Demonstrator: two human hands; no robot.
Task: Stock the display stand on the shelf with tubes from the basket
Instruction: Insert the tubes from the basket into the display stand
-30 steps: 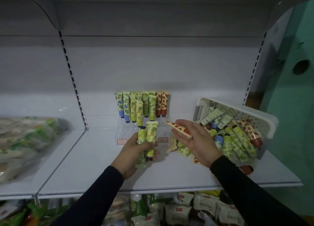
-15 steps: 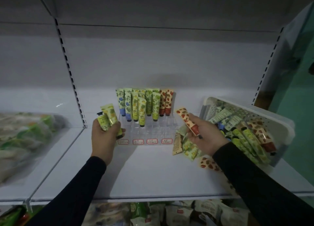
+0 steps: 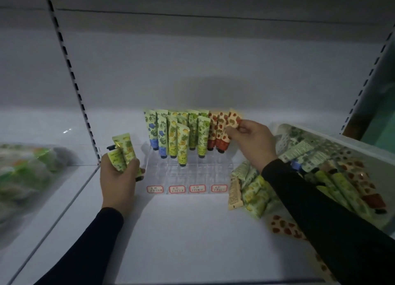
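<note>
A clear display stand [image 3: 188, 173] sits mid-shelf, with several blue, yellow, green and strawberry-print tubes standing cap-down in its back rows. My right hand [image 3: 250, 141] pinches a strawberry-print tube [image 3: 232, 124] at the stand's right rear column, beside two others like it. My left hand [image 3: 119, 173] grips two yellow-green tubes [image 3: 123, 151] just left of the stand. A white basket [image 3: 342, 141] lies tipped at the right, full of tubes. More tubes [image 3: 252, 188] are spilled on the shelf between basket and stand.
Four red-bordered price labels [image 3: 186, 189] line the stand's front edge. Bagged goods [image 3: 27, 173] lie on the neighbouring shelf section at left, past a slotted upright [image 3: 74, 88]. A loose strawberry-print tube [image 3: 284, 228] lies by my right sleeve.
My right hand has carried the strawberry-print tube up and left from near the spilled pile to the stand's right rear column. My left hand holds its two tubes slightly closer to the stand.
</note>
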